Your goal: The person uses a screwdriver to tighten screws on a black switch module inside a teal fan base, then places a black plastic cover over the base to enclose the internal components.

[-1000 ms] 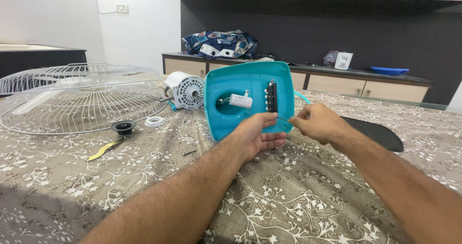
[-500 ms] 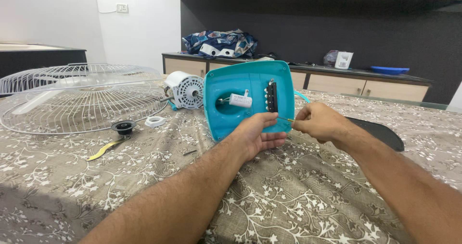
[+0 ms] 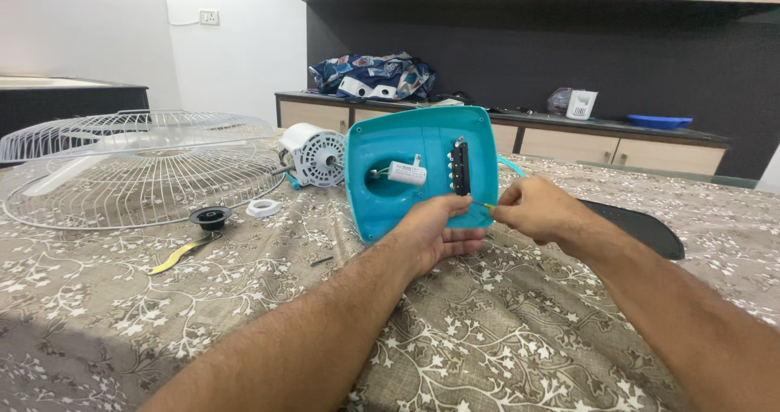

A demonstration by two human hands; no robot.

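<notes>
left hand [image 3: 435, 233] grips the lower edge of a teal plastic fan base cover [image 3: 422, 172], fingers curled around the rim, thumb on the inner face; the cover stands tilted on its edge on the bed, hollow inner side facing the camera. right hand [image 3: 532, 209] is closed in a pinch on a thin yellow-green wire [image 3: 486, 206], thumb and forefinger tips meeting just beside the cover's lower right corner, close to the left hand's fingertips. inside the cover: a small white cylindrical capacitor [image 3: 405, 172] near the middle, and a black switch block [image 3: 460, 168] mounted upright to its right. a teal cable [image 3: 512, 165] shows behind the cover's right edge. just behind and left of the cover lies a white fan motor [image 3: 313, 156], its shaft pointing left. further left, a white wire fan guard [image 3: 138, 180] lies flat with translucent blades [image 3: 150, 140] over it. between the guard and the cover: a white ring nut [image 3: 263, 209], a black round cap [image 3: 210, 217], and a yellow flat tool [image 3: 177, 254] nearer the camera. a dark flat oval piece [image 3: 638, 227] lies to the right, beyond the right forearm. everything rests on a floral bedspread [image 3: 504, 331]. behind, a low cabinet [image 3: 617, 140] carries a patterned bag [image 3: 374, 75] and a blue dish [image 3: 658, 122].
</notes>
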